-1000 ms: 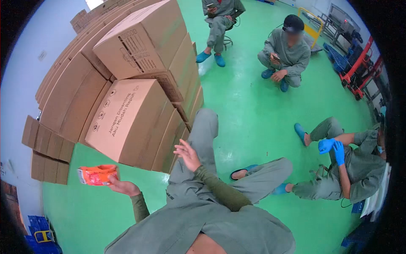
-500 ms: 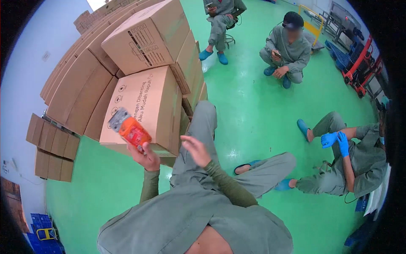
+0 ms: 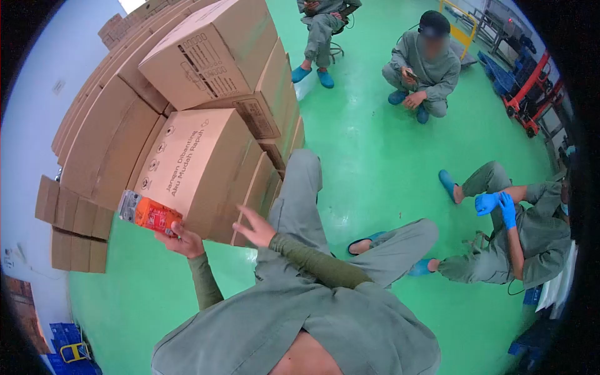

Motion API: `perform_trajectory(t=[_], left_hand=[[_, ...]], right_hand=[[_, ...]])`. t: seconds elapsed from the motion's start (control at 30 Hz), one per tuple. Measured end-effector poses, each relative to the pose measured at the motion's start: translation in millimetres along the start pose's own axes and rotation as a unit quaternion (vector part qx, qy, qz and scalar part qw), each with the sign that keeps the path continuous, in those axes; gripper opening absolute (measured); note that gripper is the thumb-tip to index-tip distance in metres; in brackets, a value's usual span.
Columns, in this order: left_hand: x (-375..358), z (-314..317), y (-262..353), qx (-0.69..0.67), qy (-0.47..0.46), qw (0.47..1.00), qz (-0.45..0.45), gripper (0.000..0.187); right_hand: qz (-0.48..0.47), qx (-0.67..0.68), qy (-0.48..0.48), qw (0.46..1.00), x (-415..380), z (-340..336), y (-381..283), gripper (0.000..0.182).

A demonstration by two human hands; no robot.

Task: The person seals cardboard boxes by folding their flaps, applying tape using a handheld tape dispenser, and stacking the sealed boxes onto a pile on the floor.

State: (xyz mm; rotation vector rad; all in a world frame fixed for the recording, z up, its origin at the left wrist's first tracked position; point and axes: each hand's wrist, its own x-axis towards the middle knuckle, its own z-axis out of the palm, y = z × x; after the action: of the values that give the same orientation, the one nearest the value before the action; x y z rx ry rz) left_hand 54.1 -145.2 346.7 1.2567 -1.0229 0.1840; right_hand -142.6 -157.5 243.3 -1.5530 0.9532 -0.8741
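My left hand [image 3: 182,241] is closed around the lower end of an orange package [image 3: 152,213] with a red label and a clear, greyish far end. The package is tilted, pointing up and left, and overlaps the near edge of a cardboard box [image 3: 199,159] printed with dark lettering and round symbols. To the right, my right hand [image 3: 255,229] holds nothing. Its fingers are spread, in front of the near side of the stacked boxes and beside my raised knee.
More cardboard boxes [image 3: 209,56] are stacked behind and to the left. On the green floor [image 3: 350,144], a person [image 3: 425,69] squats with a phone, another [image 3: 322,34] sits at the back, and a third [image 3: 519,231] in blue gloves sits at right. A red pallet jack [image 3: 531,94] stands far right.
My left hand has moved left and slightly down with the package, which now lies flatter. My right hand has moved left, its fingers more spread. The view has shifted slightly.
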Motion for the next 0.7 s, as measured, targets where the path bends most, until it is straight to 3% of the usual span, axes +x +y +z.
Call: perform_trajectory(t=[0.1, 0.2, 0.27, 0.37, 0.4, 0.5, 0.6, 0.7], left_hand=[[2, 3, -22, -0.007, -0.003, 0.999, 0.051, 0.076], [1, 10, -21, -0.049, 0.021, 0.998, 0.027, 0.074], [2, 10, -5, -0.023, 0.031, 0.999, 0.025, 0.073], [-3, 3, -23, -0.018, -0.001, 0.999, 0.044, 0.076], [-2, 1, -29, -0.022, 0.003, 0.999, 0.045, 0.076], [-5, 5, -24, -0.027, 0.005, 0.999, 0.035, 0.077], [-5, -5, -30, -0.019, -0.011, 0.999, 0.024, 0.078], [6, 8, 15, -0.045, -0.035, 0.998, 0.037, 0.077]], right_hand=[[-0.017, 0.062, 0.162, 0.985, 38, -62, 4, 0.069], [0.001, 0.129, 0.305, 0.944, 127, -137, 43, 0.074], [0.005, 0.064, 0.393, 0.917, 173, -167, 34, 0.078], [0.01, -0.048, 0.305, 0.951, 205, -143, 36, 0.08], [0.043, -0.014, 0.244, 0.969, 203, -138, 39, 0.079], [0.001, -0.054, 0.161, 0.985, 178, -128, 44, 0.079], [0.011, 0.102, 0.201, 0.974, 138, -123, 55, 0.074], [-0.017, 0.186, 0.214, 0.959, 86, -125, 36, 0.061]])
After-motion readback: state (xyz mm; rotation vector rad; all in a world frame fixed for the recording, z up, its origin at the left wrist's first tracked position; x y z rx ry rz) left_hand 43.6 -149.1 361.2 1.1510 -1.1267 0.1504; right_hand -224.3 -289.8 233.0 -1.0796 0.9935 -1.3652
